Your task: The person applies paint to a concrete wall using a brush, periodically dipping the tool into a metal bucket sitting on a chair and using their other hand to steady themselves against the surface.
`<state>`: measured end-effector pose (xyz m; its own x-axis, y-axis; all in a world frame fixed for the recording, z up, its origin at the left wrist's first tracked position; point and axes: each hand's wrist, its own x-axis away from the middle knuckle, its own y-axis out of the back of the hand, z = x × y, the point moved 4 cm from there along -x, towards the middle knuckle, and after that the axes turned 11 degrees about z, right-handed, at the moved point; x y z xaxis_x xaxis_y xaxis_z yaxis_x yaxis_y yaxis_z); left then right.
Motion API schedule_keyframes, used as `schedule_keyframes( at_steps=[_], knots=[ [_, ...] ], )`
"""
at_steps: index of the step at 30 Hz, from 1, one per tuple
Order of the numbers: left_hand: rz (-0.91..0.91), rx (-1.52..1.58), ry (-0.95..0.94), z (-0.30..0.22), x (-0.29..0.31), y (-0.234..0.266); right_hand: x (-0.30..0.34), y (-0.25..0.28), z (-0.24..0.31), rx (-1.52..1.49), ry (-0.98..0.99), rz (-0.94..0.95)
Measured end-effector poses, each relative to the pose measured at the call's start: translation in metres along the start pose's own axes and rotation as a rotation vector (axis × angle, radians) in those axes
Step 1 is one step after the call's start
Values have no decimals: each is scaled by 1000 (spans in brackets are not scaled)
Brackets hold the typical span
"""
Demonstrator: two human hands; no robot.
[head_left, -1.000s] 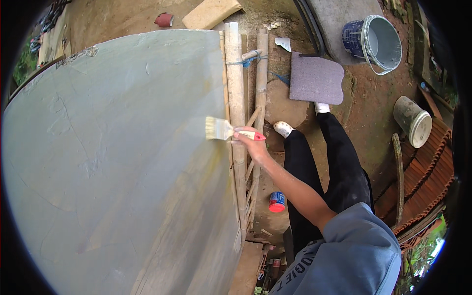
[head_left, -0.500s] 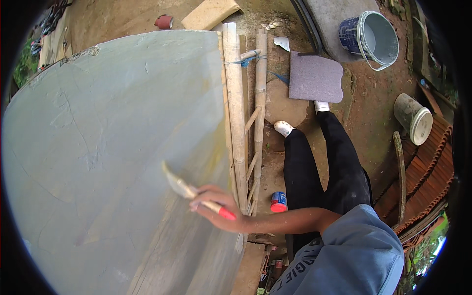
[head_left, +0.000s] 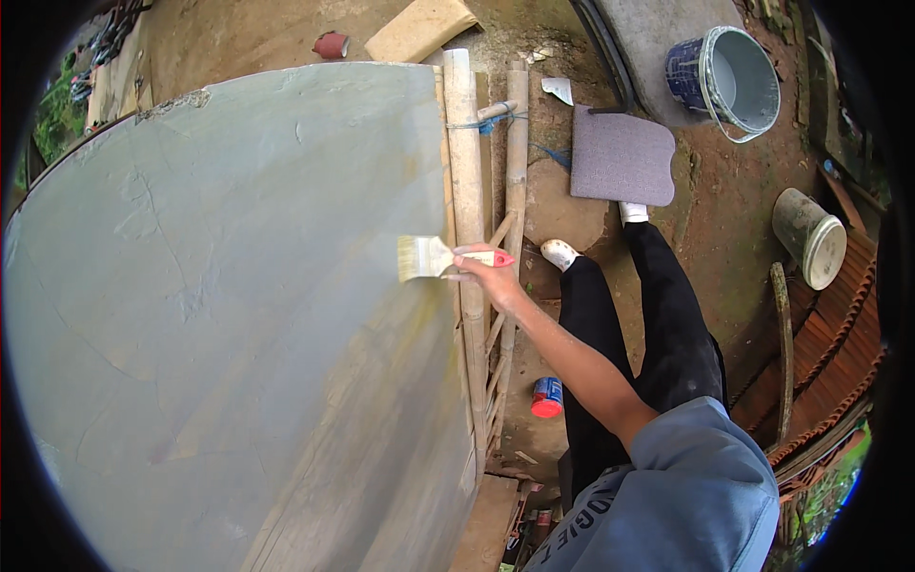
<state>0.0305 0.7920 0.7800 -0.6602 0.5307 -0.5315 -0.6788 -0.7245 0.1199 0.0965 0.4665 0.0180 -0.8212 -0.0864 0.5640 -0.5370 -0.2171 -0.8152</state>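
Observation:
My right hand [head_left: 486,275] is shut on a flat paintbrush [head_left: 424,257] with pale bristles and a red-tipped wooden handle. The bristles lie against the right edge of a large grey plastered wall [head_left: 238,286], beside a yellowish streaked patch. Next to my hand stands a bamboo pole frame [head_left: 465,162], tied with blue string near its top. My arm reaches out of a blue-grey sleeve at the lower right. My left hand is out of sight. My black-trousered legs and white shoes [head_left: 560,253] show far below on the ground side.
A red and blue can [head_left: 547,397] sits by the bamboo's foot. A grey mat [head_left: 620,157], a blue and grey bucket [head_left: 729,71], and a white bucket [head_left: 810,238] lie on the brown earth. Roof tiles [head_left: 839,324] curve along the right.
Half a second ago the brush was lower on the wall with my hand bent downward. Now it has swept back up to the wall's right edge, about where it was a second ago.

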Motion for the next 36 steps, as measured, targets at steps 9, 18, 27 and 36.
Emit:
schedule_keyframes(
  at_steps=[9, 18, 27, 36],
  knots=[
    [66, 94, 229, -32, -19, -1, -63, 32, 23, 432, 307, -190],
    [-19, -39, 36, -2, 4, -9, 145, -267, 86, 219, 458, 402],
    [18, 108, 223, -53, -15, 12, 56, -194, 52, -114, 47, 595],
    [-15, 294, 260, -68, -29, 8, -84, 101, 37, 318, 178, -227]
  ],
)
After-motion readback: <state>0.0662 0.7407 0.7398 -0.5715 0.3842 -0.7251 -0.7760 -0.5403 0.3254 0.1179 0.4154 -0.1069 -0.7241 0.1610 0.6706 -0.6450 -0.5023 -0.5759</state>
